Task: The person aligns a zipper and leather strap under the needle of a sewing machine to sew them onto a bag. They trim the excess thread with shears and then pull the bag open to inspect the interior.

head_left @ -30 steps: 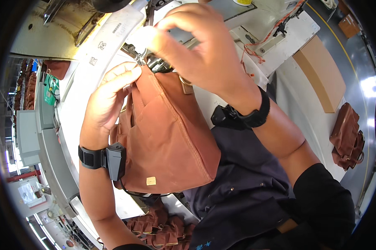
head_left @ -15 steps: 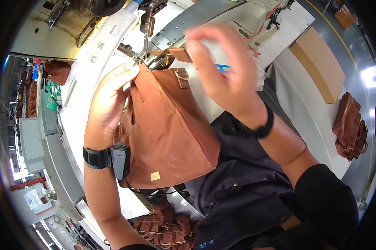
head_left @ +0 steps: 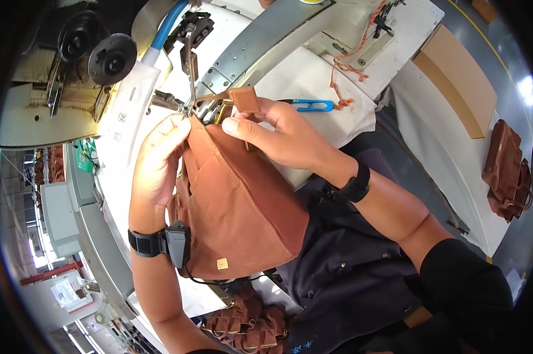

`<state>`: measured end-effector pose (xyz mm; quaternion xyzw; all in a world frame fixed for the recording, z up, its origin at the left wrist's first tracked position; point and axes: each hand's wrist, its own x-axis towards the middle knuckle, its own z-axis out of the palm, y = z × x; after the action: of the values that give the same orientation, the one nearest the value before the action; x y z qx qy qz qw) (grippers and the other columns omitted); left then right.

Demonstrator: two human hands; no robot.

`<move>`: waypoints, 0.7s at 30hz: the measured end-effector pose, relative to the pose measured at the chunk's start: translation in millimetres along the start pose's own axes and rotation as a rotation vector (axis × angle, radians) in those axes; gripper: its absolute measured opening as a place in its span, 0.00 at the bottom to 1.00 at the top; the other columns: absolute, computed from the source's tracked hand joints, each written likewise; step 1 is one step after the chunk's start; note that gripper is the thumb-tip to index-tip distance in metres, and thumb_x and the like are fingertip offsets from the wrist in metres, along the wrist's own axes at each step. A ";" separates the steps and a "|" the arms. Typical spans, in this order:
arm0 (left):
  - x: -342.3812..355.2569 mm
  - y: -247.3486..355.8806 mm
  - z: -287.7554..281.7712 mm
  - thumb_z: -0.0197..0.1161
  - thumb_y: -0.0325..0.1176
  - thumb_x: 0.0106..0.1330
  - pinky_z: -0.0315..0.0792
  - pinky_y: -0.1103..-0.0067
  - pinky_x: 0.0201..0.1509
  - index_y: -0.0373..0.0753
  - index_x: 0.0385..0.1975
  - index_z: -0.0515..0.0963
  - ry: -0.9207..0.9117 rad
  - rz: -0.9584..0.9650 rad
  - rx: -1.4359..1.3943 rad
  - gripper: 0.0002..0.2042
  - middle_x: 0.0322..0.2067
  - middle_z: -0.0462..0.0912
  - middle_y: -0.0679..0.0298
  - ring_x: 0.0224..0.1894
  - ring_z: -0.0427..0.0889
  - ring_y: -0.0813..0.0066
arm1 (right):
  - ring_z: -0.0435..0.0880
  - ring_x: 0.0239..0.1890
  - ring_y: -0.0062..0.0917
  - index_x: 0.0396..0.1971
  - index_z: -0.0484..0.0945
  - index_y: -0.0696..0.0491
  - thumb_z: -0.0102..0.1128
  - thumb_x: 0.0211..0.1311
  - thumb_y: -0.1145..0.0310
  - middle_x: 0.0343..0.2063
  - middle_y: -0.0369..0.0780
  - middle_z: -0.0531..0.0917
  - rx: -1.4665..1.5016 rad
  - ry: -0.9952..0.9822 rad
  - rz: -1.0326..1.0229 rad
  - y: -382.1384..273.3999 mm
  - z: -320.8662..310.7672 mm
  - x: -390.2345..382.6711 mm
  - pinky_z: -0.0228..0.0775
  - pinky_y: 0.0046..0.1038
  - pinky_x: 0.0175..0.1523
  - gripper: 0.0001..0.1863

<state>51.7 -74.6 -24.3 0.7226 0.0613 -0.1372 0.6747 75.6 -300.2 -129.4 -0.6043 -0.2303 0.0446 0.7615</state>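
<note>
A brown bag (head_left: pixel 237 206) hangs in front of me, its top edge up at the presser foot and needle area of a sewing machine (head_left: pixel 189 65). My left hand (head_left: pixel 160 150) pinches the bag's upper edge close beside that foot. On the right, my right hand (head_left: pixel 278 133) closes round the bag's top corner, thumb on the near side. A short stitched brown tab (head_left: pixel 244 100) stands up above its fingers. Its fingertips are partly hidden behind the bag. Low on the bag's side sits a small gold metal plate (head_left: pixel 222 264).
Blue thread snips (head_left: pixel 310 105) lie right of my hand, by orange thread (head_left: pixel 343 74). Brown bags (head_left: pixel 505 171) lie far right below a cardboard sheet (head_left: pixel 455 79). More brown bags (head_left: pixel 248 321) are piled beneath. Round black thread-tension discs (head_left: pixel 112 59) stand upper left.
My right hand has come down and left from the air onto the bag's top corner. The left hand keeps its pinch. The view has shifted slightly.
</note>
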 end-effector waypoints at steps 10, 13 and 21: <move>-13.2 -3.5 24.6 0.67 0.28 0.75 0.72 0.81 0.61 0.37 0.59 0.72 0.133 0.125 0.068 0.17 0.48 0.84 0.65 0.50 0.80 0.81 | 0.79 0.34 0.16 0.29 0.82 0.59 0.70 0.63 0.59 0.28 0.35 0.84 0.101 -0.091 0.339 -43.5 -2.8 14.0 0.72 0.25 0.42 0.16; -19.6 -1.7 30.7 0.67 0.26 0.75 0.73 0.82 0.59 0.35 0.60 0.70 0.151 0.165 0.120 0.18 0.50 0.83 0.64 0.51 0.80 0.80 | 0.79 0.33 0.16 0.35 0.81 0.61 0.71 0.62 0.58 0.26 0.35 0.83 0.048 -0.050 0.351 -51.1 -2.6 7.8 0.71 0.24 0.40 0.19; -17.5 -2.1 28.9 0.65 0.26 0.76 0.75 0.81 0.60 0.35 0.60 0.70 0.120 0.157 0.093 0.17 0.51 0.82 0.63 0.53 0.81 0.79 | 0.79 0.42 0.12 0.51 0.85 0.61 0.70 0.72 0.56 0.39 0.30 0.84 0.730 -0.215 0.705 -46.5 -11.6 15.5 0.72 0.20 0.47 0.22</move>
<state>31.1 -101.3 -22.8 0.7626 0.0385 -0.0430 0.6443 84.3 -317.5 -83.0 -0.3322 -0.0592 0.4375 0.8335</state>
